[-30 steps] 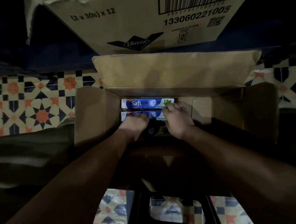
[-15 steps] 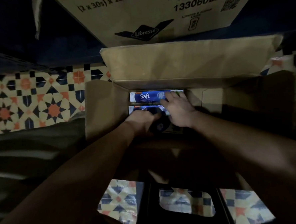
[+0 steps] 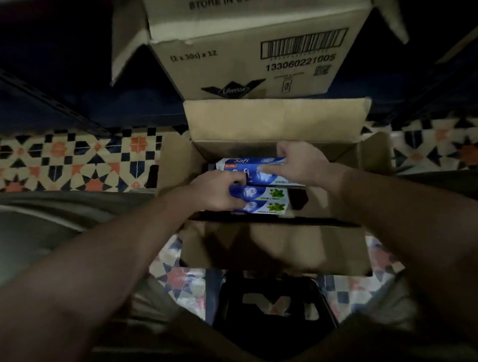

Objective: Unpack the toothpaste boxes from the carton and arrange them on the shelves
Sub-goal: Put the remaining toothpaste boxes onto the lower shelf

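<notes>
Risk of a dropped stack: left hand [image 3: 219,192] grips the near toothpaste boxes [image 3: 264,200] inside the open carton [image 3: 275,251], right hand [image 3: 301,163] pinches the far boxes, and an uneven lift could spill them.

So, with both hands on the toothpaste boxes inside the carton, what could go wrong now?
1. The left hand and right hand grip several toothpaste boxes together; one may slip out while lifting.
2. The carton has raised flaps around the opening, so a box could catch on one.
3. The scene is dark, so the labels may be hard to align.
</notes>
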